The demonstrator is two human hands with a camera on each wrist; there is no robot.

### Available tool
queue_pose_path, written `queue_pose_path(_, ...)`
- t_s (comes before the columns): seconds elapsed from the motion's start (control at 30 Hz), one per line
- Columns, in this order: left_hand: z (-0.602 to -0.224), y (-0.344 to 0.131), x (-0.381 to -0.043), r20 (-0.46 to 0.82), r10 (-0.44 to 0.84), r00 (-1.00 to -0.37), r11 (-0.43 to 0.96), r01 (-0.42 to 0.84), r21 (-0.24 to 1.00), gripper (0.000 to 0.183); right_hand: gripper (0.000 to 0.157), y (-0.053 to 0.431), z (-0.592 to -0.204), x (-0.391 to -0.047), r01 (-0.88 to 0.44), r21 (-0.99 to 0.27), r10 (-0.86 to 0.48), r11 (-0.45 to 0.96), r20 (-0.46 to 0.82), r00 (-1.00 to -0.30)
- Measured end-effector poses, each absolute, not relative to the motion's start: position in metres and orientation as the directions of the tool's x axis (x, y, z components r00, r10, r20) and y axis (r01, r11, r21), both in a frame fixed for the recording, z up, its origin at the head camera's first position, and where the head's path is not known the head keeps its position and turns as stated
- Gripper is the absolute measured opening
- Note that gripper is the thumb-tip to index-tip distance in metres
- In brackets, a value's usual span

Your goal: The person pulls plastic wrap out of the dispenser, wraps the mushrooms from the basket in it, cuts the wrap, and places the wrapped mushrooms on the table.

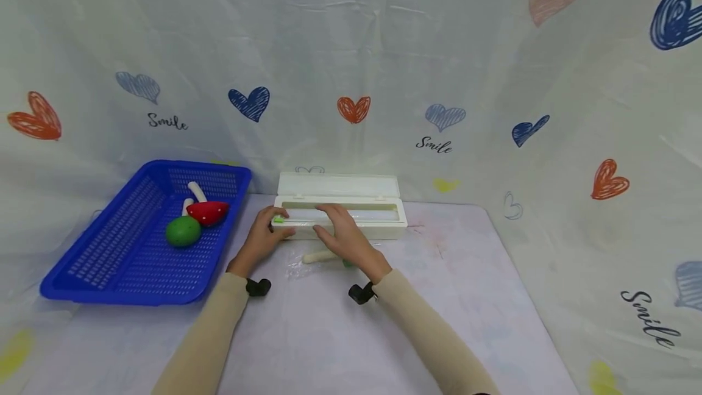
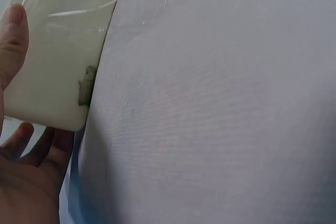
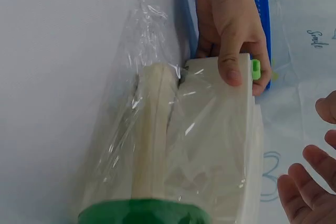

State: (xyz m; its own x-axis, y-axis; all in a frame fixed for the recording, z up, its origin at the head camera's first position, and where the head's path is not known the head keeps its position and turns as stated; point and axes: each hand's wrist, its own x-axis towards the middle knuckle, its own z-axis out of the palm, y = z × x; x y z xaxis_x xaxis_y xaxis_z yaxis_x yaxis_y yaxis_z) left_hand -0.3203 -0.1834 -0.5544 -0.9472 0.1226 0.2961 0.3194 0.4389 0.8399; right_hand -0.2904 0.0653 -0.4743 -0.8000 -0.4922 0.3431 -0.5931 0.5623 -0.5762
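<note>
And here's the pale lilac-white bench (image 1: 318,346), with a cream rectangular box (image 1: 378,233) at its far edge, lid up; just in front, a cream-handled, green-headed object (image 1: 318,257) under clear, crinkled plastic film (image 1: 298,267); on the left, a blue perforated plastic basket (image 1: 137,285).

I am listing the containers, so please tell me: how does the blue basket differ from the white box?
The blue basket is wide, with perforated walls; the white box is long and narrow, with a smooth front. The blue basket shows no lid, while the white box has a raised lid. Both are open at the top.
</note>
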Motion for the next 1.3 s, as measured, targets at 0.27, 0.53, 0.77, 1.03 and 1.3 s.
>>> queue_pose_path(0.27,-0.552,-0.188,-0.323,0.275,0.175,-0.945,0.403,0.323,0.856,0.034,0.031,0.024,-0.475,-0.313,-0.585,-0.607,-0.543,0.538,0.281,-0.791)
queue_pose_path(0.53,-0.55,-0.189,-0.324,0.262,0.171,-0.95,0.419,0.31,0.853,0.035,0.024,-0.009,-0.488,-0.329,-0.554,-0.606,-0.511,0.571,0.266,-0.818)
queue_pose_path(0.77,-0.55,-0.189,-0.322,0.282,0.144,-0.949,0.452,0.317,0.834,0.036,0.023,-0.023,-0.494,-0.329,-0.554,-0.57,-0.49,0.607,0.28,-0.825)
queue_pose_path(1.03,-0.558,-0.193,-0.317,0.315,0.147,-0.937,0.459,0.347,0.818,0.039,0.019,-0.029,-0.5,-0.322,-0.59,-0.475,-0.511,0.653,0.299,-0.806)
queue_pose_path(1.3,-0.559,-0.194,-0.318,0.281,0.161,-0.946,0.403,0.323,0.856,0.046,0.018,-0.027,-0.493,-0.327,-0.597,-0.496,-0.526,0.63,0.293,-0.798)
